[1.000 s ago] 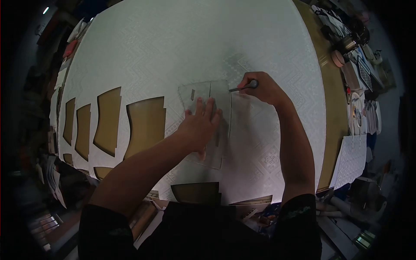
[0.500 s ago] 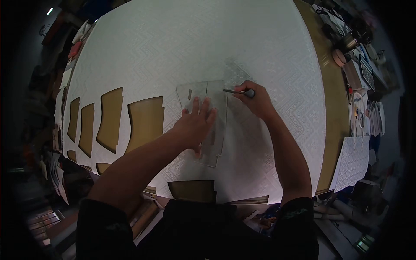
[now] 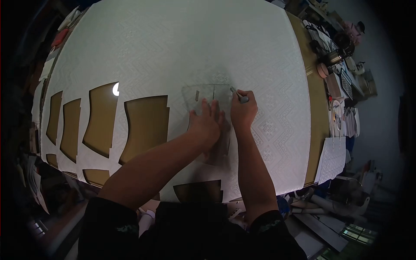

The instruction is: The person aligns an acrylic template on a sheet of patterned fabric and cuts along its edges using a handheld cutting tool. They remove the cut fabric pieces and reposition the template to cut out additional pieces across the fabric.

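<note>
Head view. The left hand (image 3: 206, 128) lies palm down, fingers spread and apart, on a see-through template (image 3: 222, 93) near the centre of a white patterned sheet (image 3: 268, 65). At about 1 o'clock from it, the right hand (image 3: 245, 112) is clamped on a slim tool (image 3: 244, 99) with a dark rounded end; the tip points to 11 o'clock, at or near the template's upper right corner. Contact there is too small to confirm. Good handling, as judged here, calls for firm, even pressure from the spread fingers, set in from the rim, with the tool's tip close against the template's edge and its angle steady; a template that slips would spoil the line. The left hand hides the template's middle, and the right forearm crosses the sheet just beside its right edge. Shaped openings (image 3: 145, 121) lie from 8 to 10 o'clock, with one more opening (image 3: 198, 190) near 6 o'clock. At 3 o'clock, the brown tabletop (image 3: 320, 117) shows beyond the sheet; past it, near 2 o'clock, stand a round pink object (image 3: 322, 70) and a dark vessel (image 3: 333, 57).
</note>
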